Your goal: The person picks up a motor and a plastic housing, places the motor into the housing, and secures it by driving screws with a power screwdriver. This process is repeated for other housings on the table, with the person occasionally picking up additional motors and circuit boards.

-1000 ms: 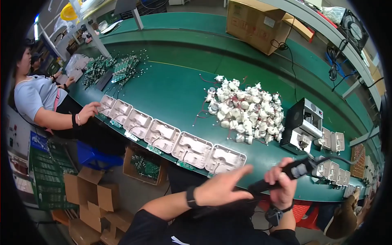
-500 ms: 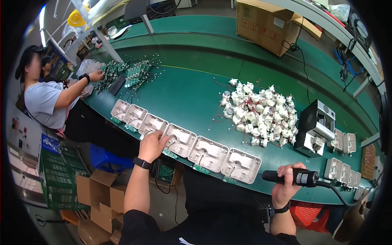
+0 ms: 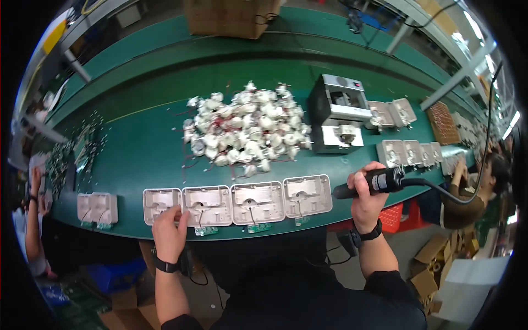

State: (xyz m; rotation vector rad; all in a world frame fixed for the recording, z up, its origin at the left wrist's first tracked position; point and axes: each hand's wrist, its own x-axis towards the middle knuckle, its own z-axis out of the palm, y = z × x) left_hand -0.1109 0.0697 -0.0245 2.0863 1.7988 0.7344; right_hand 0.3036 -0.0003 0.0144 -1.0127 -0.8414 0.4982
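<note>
Several white plastic housings (image 3: 257, 201) lie in a row along the near edge of the green bench (image 3: 137, 154). My left hand (image 3: 169, 233) rests at the front of the row, fingers touching the two leftmost housings. My right hand (image 3: 367, 197) is closed around a black electric screwdriver (image 3: 374, 182), held level to the right of the last housing, its cable trailing off to the right. Small green circuit boards (image 3: 258, 227) poke out under the housings' front edges.
A heap of small white parts with red wires (image 3: 245, 129) lies mid-bench. A grey box-shaped machine (image 3: 338, 113) stands right of it, more white housings (image 3: 410, 152) beyond. A separate pair of housings (image 3: 97, 208) sits far left. Other people work at left (image 3: 30, 220) and right (image 3: 473, 192).
The view has swung so the row of housings is now straight before me. My left hand has drawn back to the row's left end; my right hand still grips the screwdriver.
</note>
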